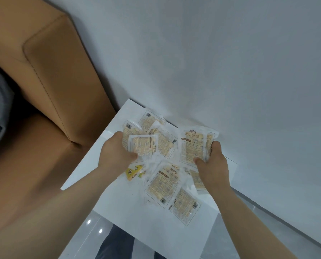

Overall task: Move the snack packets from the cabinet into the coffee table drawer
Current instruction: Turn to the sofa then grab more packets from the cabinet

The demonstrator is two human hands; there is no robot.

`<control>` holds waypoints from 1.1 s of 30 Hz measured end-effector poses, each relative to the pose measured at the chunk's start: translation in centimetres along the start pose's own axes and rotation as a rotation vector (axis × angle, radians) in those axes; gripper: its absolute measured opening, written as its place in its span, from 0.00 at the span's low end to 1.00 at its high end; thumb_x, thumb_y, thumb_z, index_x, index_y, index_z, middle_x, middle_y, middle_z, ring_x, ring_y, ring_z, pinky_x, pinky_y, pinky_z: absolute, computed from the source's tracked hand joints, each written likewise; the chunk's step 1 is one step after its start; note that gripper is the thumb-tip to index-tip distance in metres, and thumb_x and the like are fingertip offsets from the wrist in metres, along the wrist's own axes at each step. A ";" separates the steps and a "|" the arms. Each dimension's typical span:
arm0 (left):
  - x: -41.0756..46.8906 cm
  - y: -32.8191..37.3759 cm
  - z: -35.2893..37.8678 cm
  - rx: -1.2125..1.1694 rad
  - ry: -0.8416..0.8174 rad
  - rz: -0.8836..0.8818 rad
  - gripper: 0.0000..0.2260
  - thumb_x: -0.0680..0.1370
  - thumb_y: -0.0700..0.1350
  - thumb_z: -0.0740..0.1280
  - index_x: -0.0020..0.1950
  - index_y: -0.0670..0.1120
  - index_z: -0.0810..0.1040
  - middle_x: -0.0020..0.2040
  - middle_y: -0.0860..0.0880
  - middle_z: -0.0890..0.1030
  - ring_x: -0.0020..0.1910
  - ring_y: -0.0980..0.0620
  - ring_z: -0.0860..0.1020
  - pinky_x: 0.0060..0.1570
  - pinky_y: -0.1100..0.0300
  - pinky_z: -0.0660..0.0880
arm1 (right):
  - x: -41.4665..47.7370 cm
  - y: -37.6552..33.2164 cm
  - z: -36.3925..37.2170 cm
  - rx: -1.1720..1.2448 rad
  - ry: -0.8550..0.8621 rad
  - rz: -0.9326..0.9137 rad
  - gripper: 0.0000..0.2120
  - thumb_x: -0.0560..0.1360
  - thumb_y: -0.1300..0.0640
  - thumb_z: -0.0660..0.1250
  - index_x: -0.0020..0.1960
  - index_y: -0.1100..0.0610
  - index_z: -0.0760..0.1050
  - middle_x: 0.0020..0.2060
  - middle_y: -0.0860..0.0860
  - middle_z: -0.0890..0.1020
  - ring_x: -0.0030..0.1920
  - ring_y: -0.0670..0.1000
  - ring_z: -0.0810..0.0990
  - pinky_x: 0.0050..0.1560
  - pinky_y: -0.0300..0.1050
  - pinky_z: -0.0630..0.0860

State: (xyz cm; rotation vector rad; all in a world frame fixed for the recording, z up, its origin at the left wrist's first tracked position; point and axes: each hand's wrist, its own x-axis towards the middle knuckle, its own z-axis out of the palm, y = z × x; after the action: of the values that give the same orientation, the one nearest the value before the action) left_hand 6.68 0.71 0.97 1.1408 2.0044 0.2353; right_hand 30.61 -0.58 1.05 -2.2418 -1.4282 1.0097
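Observation:
Several flat white-and-yellow snack packets lie scattered on a white cabinet top [118, 200] against the wall. My left hand [114, 152] grips one packet [143, 146] by its left edge, lifted a little over the pile. My right hand [214, 161] holds a larger packet [192, 146] by its right side, thumb on its lower corner. More packets [163, 186] lie flat below and between my hands, and a small bright yellow packet [134, 171] sits under my left wrist. No drawer is in view.
A tan leather sofa arm [49, 71] stands close on the left, touching the cabinet's corner. A pale grey wall [212, 53] backs the cabinet. Glossy grey floor [92, 230] and my dark trouser legs [116, 243] show below the front edge.

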 end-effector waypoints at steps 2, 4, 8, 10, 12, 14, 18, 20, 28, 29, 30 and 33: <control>-0.6 0.2 -1.0 -0.002 0.023 0.005 0.18 0.69 0.44 0.75 0.53 0.50 0.70 0.48 0.53 0.77 0.43 0.52 0.78 0.30 0.64 0.72 | -0.5 -0.4 -0.8 -0.014 0.007 -0.015 0.15 0.74 0.64 0.66 0.55 0.56 0.64 0.47 0.47 0.77 0.43 0.53 0.78 0.42 0.49 0.78; -1.4 0.8 -2.1 0.016 0.035 0.025 0.18 0.69 0.43 0.75 0.52 0.48 0.70 0.47 0.51 0.77 0.42 0.52 0.77 0.30 0.63 0.72 | -1.1 -0.9 -1.6 -0.021 0.011 -0.028 0.14 0.74 0.64 0.66 0.55 0.56 0.64 0.48 0.47 0.77 0.44 0.53 0.79 0.43 0.50 0.78; -3.5 2.4 -4.3 0.036 0.059 0.090 0.15 0.69 0.41 0.73 0.49 0.46 0.70 0.44 0.47 0.78 0.41 0.49 0.77 0.33 0.53 0.76 | -3.1 -2.0 -3.5 -0.035 0.018 -0.033 0.14 0.74 0.64 0.66 0.55 0.56 0.64 0.50 0.48 0.78 0.45 0.54 0.79 0.41 0.49 0.77; -4.7 3.1 -5.4 0.034 0.072 0.120 0.14 0.68 0.40 0.73 0.48 0.44 0.70 0.44 0.44 0.78 0.42 0.44 0.78 0.37 0.46 0.77 | -4.2 -2.7 -4.5 -0.030 0.027 -0.040 0.14 0.74 0.65 0.66 0.55 0.56 0.64 0.50 0.49 0.78 0.46 0.55 0.79 0.41 0.48 0.76; -6.0 3.9 -6.5 0.027 0.080 0.156 0.14 0.67 0.40 0.73 0.47 0.43 0.70 0.43 0.42 0.79 0.41 0.42 0.78 0.37 0.42 0.77 | -5.3 -3.4 -5.7 -0.032 0.040 -0.046 0.14 0.73 0.65 0.66 0.54 0.56 0.64 0.50 0.49 0.78 0.45 0.54 0.78 0.39 0.46 0.75; -7.5 4.7 -7.5 0.013 0.075 0.184 0.14 0.67 0.40 0.73 0.47 0.43 0.70 0.41 0.44 0.79 0.40 0.43 0.79 0.36 0.43 0.78 | -6.4 -4.1 -7.0 -0.035 0.048 -0.060 0.14 0.73 0.65 0.66 0.52 0.55 0.63 0.48 0.49 0.77 0.43 0.53 0.77 0.35 0.43 0.70; -10.6 6.2 -9.7 -0.023 0.075 0.232 0.13 0.68 0.40 0.73 0.46 0.43 0.70 0.40 0.45 0.79 0.39 0.44 0.78 0.34 0.48 0.76 | -8.9 -5.9 -9.7 -0.029 0.069 -0.092 0.14 0.73 0.66 0.66 0.50 0.54 0.63 0.47 0.48 0.77 0.41 0.52 0.76 0.33 0.41 0.68; -12.2 6.9 -11.0 -0.042 0.070 0.260 0.13 0.68 0.40 0.73 0.45 0.45 0.70 0.39 0.48 0.78 0.38 0.48 0.77 0.30 0.53 0.74 | -10.3 -7.0 -11.0 -0.032 0.076 -0.110 0.14 0.73 0.65 0.65 0.50 0.54 0.62 0.46 0.46 0.76 0.41 0.52 0.76 0.32 0.39 0.67; -18.9 10.2 -15.8 -0.156 0.047 0.355 0.14 0.69 0.39 0.73 0.49 0.52 0.72 0.42 0.55 0.79 0.41 0.57 0.78 0.33 0.65 0.72 | -16.6 -11.5 -17.2 -0.012 0.137 -0.168 0.14 0.72 0.66 0.64 0.49 0.51 0.63 0.39 0.42 0.74 0.37 0.42 0.74 0.29 0.33 0.65; -19.7 10.6 -16.3 -0.147 0.043 0.371 0.14 0.69 0.39 0.73 0.49 0.51 0.72 0.42 0.54 0.79 0.41 0.55 0.79 0.34 0.62 0.75 | -17.4 -11.9 -17.9 -0.021 0.145 -0.175 0.15 0.72 0.66 0.65 0.49 0.51 0.63 0.40 0.43 0.75 0.38 0.45 0.75 0.30 0.36 0.69; -20.4 11.0 -16.9 -0.133 0.044 0.389 0.14 0.69 0.40 0.73 0.49 0.50 0.72 0.41 0.52 0.80 0.41 0.52 0.79 0.36 0.56 0.78 | -18.2 -12.4 -18.7 -0.034 0.158 -0.181 0.15 0.72 0.66 0.65 0.50 0.50 0.63 0.41 0.44 0.76 0.39 0.47 0.76 0.32 0.40 0.72; -22.2 12.6 -18.5 -0.085 0.043 0.449 0.14 0.68 0.41 0.72 0.49 0.47 0.72 0.40 0.48 0.81 0.40 0.47 0.80 0.38 0.48 0.79 | -20.5 -13.6 -21.0 -0.060 0.207 -0.188 0.16 0.71 0.66 0.65 0.51 0.50 0.64 0.41 0.44 0.77 0.39 0.49 0.77 0.34 0.42 0.73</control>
State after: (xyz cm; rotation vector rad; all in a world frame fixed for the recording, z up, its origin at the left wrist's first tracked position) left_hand 7.55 -5.61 31.80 1.5301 1.7331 0.5703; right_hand 30.73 -9.88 32.04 -2.1318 -1.5587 0.6633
